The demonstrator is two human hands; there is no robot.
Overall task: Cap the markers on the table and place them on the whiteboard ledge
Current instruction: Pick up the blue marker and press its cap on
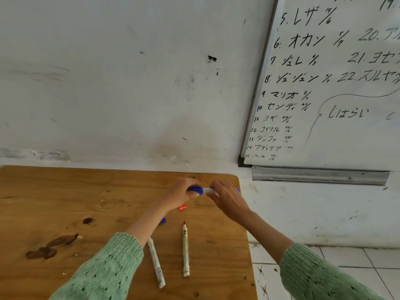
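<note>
Setting: wooden table (65, 191) fills the lower left of the frame, against a scuffed white wall; a whiteboard (346, 83) with handwriting hangs at upper right.
Left hand (184, 194): fingers curled tight around the blue cap (196, 190) on the end of a marker, at centre frame above the table's far edge.
Right hand (227, 199): fingers closed on the white barrel of the same blue marker (207, 190); a blue tip shows past the hand on the right.
Cap and barrel: meet between the two hands; whether fully seated, I cannot tell.
Red cap (182, 207): lies on the table just below the left hand.
Loose blue cap (162, 220): partly hidden beside the left forearm.
Uncapped markers: one with a dark tip (185, 250) lies at lower centre; a second (156, 263) lies left of it, its upper end under the left sleeve.
Whiteboard ledge (320, 176): metal tray at right, below the board; nothing visible in it.
</note>
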